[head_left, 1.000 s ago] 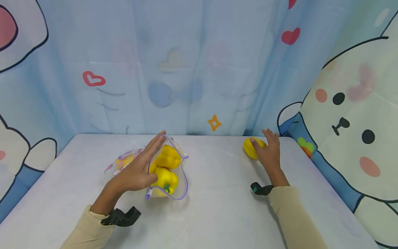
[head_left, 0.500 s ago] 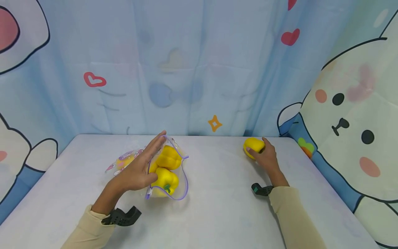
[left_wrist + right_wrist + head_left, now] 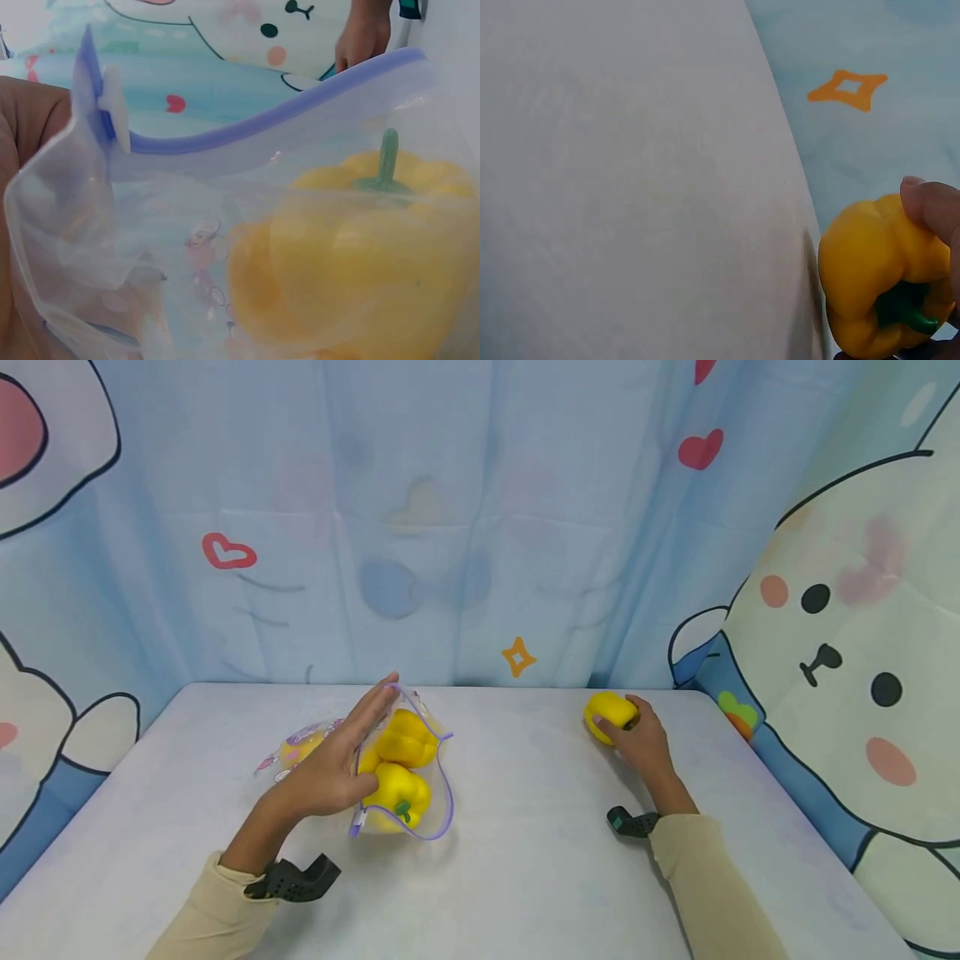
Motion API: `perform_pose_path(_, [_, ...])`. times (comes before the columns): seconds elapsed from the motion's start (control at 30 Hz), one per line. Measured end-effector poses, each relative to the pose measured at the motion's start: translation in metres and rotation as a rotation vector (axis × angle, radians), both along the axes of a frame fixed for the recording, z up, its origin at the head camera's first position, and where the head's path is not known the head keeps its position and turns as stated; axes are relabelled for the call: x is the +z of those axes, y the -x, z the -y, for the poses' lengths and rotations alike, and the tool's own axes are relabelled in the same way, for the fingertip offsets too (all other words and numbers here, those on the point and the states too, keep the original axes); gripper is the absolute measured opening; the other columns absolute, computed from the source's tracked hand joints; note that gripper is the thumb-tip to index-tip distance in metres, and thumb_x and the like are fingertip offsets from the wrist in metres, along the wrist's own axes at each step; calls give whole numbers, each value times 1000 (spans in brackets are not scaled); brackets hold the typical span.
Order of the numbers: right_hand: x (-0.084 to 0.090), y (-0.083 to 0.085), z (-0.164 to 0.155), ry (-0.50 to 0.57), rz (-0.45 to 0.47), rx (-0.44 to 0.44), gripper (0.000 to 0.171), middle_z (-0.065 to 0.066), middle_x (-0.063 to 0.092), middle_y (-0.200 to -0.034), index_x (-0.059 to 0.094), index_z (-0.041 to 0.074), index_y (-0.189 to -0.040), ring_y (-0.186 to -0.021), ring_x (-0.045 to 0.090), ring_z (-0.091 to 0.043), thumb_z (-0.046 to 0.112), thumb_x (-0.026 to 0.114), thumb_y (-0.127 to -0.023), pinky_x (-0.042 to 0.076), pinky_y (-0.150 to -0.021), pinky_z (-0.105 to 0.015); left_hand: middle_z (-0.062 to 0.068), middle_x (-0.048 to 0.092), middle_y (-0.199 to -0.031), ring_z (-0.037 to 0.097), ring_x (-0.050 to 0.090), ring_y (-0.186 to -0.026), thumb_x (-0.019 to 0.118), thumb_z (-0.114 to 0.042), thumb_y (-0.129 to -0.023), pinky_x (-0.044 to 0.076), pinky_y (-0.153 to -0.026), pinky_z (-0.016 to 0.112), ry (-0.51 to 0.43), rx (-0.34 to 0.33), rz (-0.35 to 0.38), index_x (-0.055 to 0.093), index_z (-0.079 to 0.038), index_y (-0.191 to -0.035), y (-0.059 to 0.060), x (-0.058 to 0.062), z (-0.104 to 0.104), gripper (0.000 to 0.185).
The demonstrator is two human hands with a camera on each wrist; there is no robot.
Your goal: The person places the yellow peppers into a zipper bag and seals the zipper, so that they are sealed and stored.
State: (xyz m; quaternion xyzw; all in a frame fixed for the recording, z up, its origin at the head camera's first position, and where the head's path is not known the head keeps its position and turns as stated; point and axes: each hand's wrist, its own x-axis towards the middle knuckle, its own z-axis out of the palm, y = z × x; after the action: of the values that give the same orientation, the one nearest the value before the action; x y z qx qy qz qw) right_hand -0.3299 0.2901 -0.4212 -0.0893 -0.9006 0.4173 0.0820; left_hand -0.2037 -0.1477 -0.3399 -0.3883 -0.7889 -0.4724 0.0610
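Observation:
A clear zip bag (image 3: 444, 793) with a purple rim lies on the table, mouth towards me, with two yellow peppers (image 3: 401, 787) inside. My left hand (image 3: 341, 760) lies along the bag's left rim with its fingers straight and touching it. The left wrist view looks into the bag (image 3: 262, 124) at a green-stemmed pepper (image 3: 360, 255), with the zip slider (image 3: 112, 97) beside my palm. At the far right my right hand (image 3: 636, 737) grips a loose yellow pepper (image 3: 609, 710) on the table. The right wrist view shows that pepper (image 3: 870, 277) with a fingertip (image 3: 930, 206) curled over it.
The white table (image 3: 525, 860) ends at a blue cartoon curtain (image 3: 450, 527) behind and a rabbit-print panel (image 3: 840, 677) on the right. Bare tabletop lies between the bag and the loose pepper. The bag's printed far end (image 3: 300, 743) extends left past my hand.
My right hand lay open over the loose pepper; its fingers have now curled round it. My left hand and the bag have stayed in place.

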Motion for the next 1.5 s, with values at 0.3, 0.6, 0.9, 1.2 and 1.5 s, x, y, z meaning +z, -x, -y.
perform_pose_path(0.3, [15, -10, 22, -44, -60, 133, 86, -24, 36, -147, 25, 4, -152, -125, 40, -42, 49, 63, -89, 33, -106, -57, 0, 2, -163, 21, 12, -147, 51, 11, -70, 19, -115, 34, 19, 19, 6, 8, -4, -156, -2, 1, 0, 97])
perform_pose_path(0.6, [38, -23, 63, -38, -156, 356, 80, -20, 48, -134, 34, 8, -149, -111, 50, -35, 45, 68, -87, 48, -92, -50, 4, 2, -163, 25, 14, -146, 49, 12, -70, 17, -114, 22, 1, 4, 3, 9, -2, -155, -2, 0, 3, 96])
perform_pose_path(0.9, [63, -52, 89, 54, -259, 504, 72, -15, 52, -131, 40, 10, -146, -111, 54, -30, 34, 72, -87, 49, -95, -46, 2, 2, -163, 21, 13, -147, 50, 11, -69, 18, -114, 26, 15, 21, 19, 9, -4, -156, -3, 2, 0, 97])
perform_pose_path(1.2, [76, -76, 111, 130, -336, 670, 64, -6, 53, -128, 46, 14, -142, -107, 56, -22, 21, 75, -85, 49, -96, -36, 0, 3, -163, 23, 15, -146, 50, 11, -69, 18, -114, 23, 8, 17, 16, 9, -3, -156, -2, 1, 1, 97])
perform_pose_path(1.5, [83, -98, 134, 182, -331, 784, 66, -6, 52, -132, 45, 13, -143, -108, 56, -21, 14, 75, -84, 47, -98, -31, 1, 2, -163, 26, 14, -146, 49, 13, -69, 18, -113, 20, -8, 2, 24, 5, -3, -156, 2, 0, 1, 98])
